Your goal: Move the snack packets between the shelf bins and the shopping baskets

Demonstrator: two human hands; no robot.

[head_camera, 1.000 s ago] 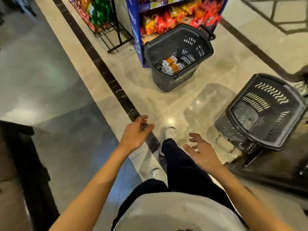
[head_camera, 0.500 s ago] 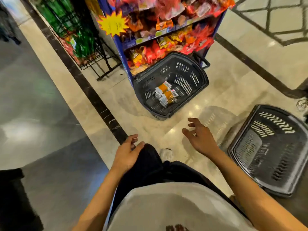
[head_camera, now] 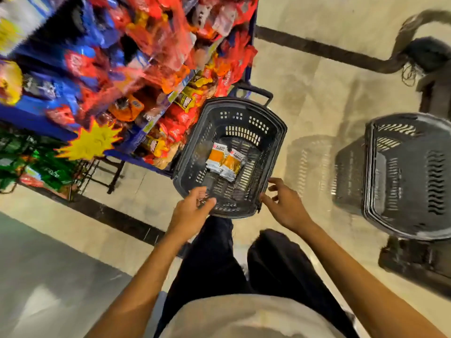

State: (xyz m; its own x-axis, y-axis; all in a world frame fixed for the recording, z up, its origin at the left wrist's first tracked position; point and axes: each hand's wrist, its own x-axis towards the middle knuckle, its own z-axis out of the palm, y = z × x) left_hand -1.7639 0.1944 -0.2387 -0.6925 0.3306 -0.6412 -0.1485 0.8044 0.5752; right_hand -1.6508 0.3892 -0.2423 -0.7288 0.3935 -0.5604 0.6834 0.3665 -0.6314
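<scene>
The pale polished floor [head_camera: 305, 76] fills most of the view, crossed by dark inlaid bands. At upper left stands the blue shelf [head_camera: 31, 115], its bins crammed with red, orange and yellow snack packets, too blurred to read, with a yellow starburst tag [head_camera: 90, 142] at its lower edge. Two dark plastic shopping baskets sit on the floor. The far basket [head_camera: 368, 167] is well off to the right and looks bare inside, as far as can be seen. The near basket [head_camera: 280, 132] sits just beside the foot of the shelf, straight ahead of the person's legs. In its bottom lie two orange-and-white packets [head_camera: 225, 162], side by side and touching, their long sides running roughly away from the person. Both hands are empty with fingers loosely spread. The left hand [head_camera: 192, 211] hovers over the near left part of the rim, the right hand [head_camera: 285, 206] at the near right corner. Whether either touches the rim cannot be told. The packets lie ahead of and below the hands, between them, so either could reach down. The left fingertips seem slightly nearer, and a grasp across the short width looks the easier way in.
</scene>
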